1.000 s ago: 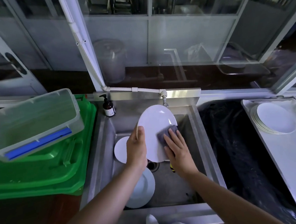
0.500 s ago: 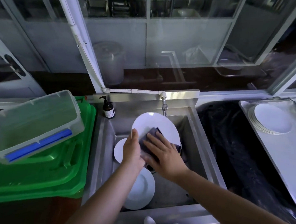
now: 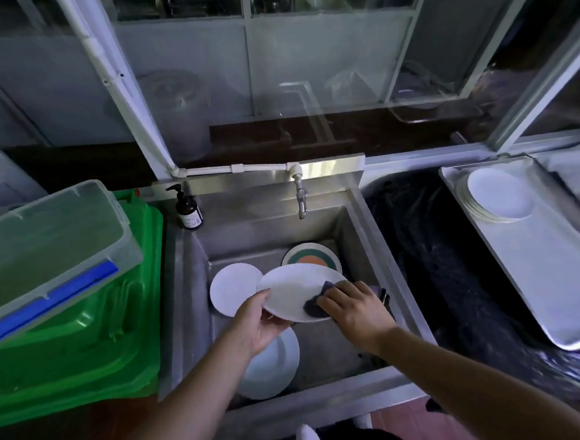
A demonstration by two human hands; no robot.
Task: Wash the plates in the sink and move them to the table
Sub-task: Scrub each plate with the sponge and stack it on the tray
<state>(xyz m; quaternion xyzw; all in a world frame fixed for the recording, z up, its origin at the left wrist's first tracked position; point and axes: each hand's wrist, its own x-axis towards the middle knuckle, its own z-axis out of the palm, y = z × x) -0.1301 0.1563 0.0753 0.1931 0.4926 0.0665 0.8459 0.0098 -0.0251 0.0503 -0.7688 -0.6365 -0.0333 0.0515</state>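
Scrubbing proceeds over the sink [image 3: 379, 248]: the left hand [image 3: 254, 322] grips the near rim of the white plate [image 3: 295, 288], held nearly flat, while the right hand [image 3: 354, 306] presses the dark sponge [image 3: 316, 304] against its right side with fingers flat. Support the rim firmly and cover the whole face.

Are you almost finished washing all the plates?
Not yet. Done: a stack of white plates sits on the metal tray to the right. In hand: the left hand holds a white plate over the sink while the right hand rubs it with a dark sponge. Left: two white plates and a colourful plate wait in the sink.
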